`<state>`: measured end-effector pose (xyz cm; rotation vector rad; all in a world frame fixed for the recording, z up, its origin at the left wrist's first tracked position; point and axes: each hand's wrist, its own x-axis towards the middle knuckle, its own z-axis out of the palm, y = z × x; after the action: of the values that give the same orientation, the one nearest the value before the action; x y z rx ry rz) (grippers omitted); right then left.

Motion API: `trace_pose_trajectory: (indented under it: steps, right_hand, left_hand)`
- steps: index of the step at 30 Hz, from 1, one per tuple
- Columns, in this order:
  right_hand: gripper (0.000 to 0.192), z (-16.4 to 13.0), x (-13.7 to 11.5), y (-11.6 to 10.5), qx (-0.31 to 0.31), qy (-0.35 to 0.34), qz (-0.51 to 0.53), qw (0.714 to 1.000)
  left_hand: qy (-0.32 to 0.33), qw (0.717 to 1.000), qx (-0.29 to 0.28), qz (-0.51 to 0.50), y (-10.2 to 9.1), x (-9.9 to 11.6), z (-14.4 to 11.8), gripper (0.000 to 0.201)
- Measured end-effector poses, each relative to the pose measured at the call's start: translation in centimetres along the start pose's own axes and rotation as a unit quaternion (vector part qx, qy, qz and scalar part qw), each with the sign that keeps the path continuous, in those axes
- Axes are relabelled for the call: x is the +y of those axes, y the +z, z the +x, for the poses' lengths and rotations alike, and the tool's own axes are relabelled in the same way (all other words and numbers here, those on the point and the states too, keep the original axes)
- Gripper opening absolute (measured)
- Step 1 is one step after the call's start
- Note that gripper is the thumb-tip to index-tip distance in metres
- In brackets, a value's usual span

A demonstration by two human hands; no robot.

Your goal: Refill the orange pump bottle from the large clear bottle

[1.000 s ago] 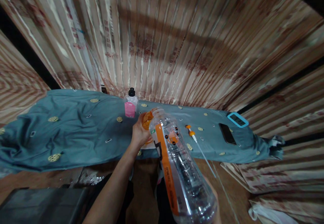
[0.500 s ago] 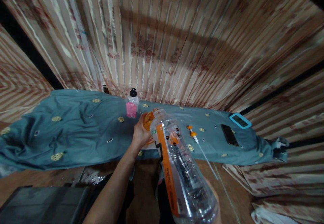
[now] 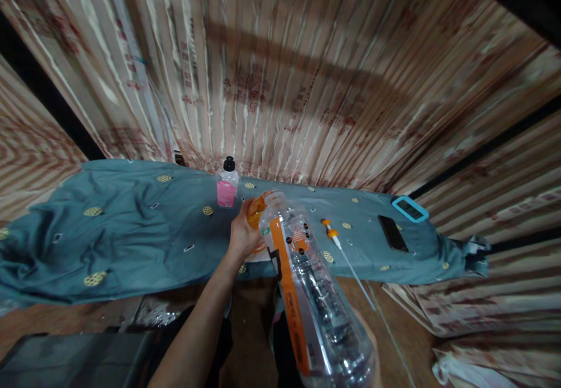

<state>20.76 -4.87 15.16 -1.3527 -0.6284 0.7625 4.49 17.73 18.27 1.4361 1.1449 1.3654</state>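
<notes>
My left hand (image 3: 244,233) is wrapped round an amber see-through bottle (image 3: 255,214), which is partly hidden behind the big bottle. A large clear plastic bottle (image 3: 319,294) with an orange and grey label lies tilted in my right hand (image 3: 371,341), its neck pointing away and resting at the mouth of the amber bottle. Most of my right hand is hidden behind the big bottle. Whether liquid flows between the two cannot be made out. To their right, an orange and white pump head (image 3: 332,231) with a long thin tube lies on the cloth, the tube reaching past the front edge.
A teal patterned cloth (image 3: 140,236) covers the narrow table. A small clear bottle (image 3: 227,189) with a pink label and black cap stands at the back. A phone (image 3: 393,234) and a blue-framed device (image 3: 410,208) lie to the right. Striped curtains (image 3: 280,84) hang behind.
The view has shifted slightly. Both hands keep the two bottles in nearly the same position, the big one still tilted towards the amber one.
</notes>
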Motion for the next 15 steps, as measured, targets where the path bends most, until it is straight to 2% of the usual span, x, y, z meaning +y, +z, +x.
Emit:
trace_pose_trajectory:
  steps: [4, 10, 15]
  right_hand:
    - [0.037, -0.4, -1.3, 0.8, 0.015, -0.015, -0.011, 1.0]
    - [0.051, -3.5, -3.8, 3.4, 0.039, -0.036, -0.023, 0.998]
    - [0.046, -4.4, -5.3, 4.5, 0.051, -0.036, -0.029, 0.998]
  left_hand:
    - [-0.004, 1.0, 0.002, 0.007, 0.1, -0.3, 0.0, 0.06]
    - [-0.011, 1.0, 0.004, 0.002, 0.1, 0.2, -0.1, 0.06]
    - [-0.018, 1.0, 0.005, 0.014, -0.1, 0.6, -0.1, 0.059]
